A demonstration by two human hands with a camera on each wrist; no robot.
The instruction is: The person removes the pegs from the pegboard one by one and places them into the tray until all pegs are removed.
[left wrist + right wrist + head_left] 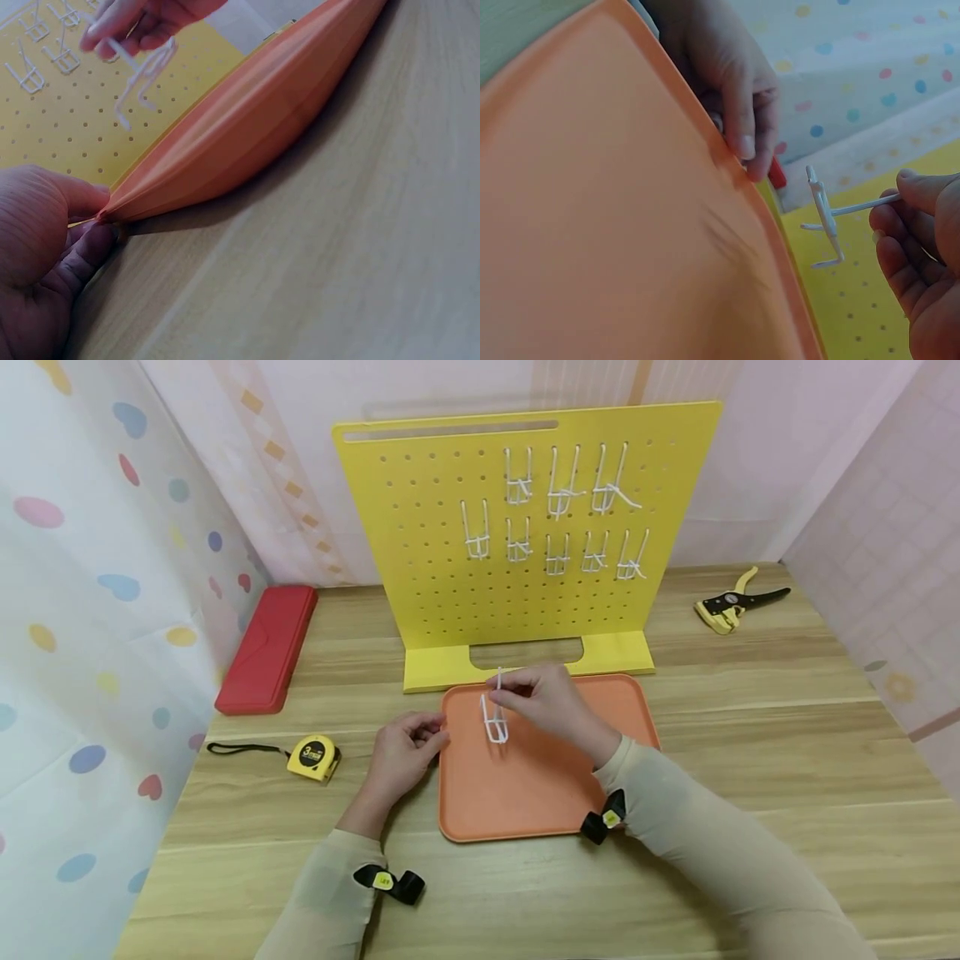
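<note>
Over the orange tray [525, 797], my right hand [546, 700] pinches one long prong of a white wire pegboard hook [496, 732] between thumb and fingertips. The hook's looped end hangs below the hand, clear of the tray's surface; in the right wrist view the hook [823, 210] points away from the fingers. My left hand [405, 755] is at the tray's left rim, and the left wrist view has its thumb [82, 193] above the rim and its fingers below. Behind the tray stands a yellow pegboard [442, 597] carrying several similar white hooks [557, 556] in two rows.
To the left lie a red case [267, 650] and a yellow tape measure [313, 757] with a black strap. A yellow and black wire stripper [731, 602] lies at the right rear. The board's base [438, 668] stands just behind the tray.
</note>
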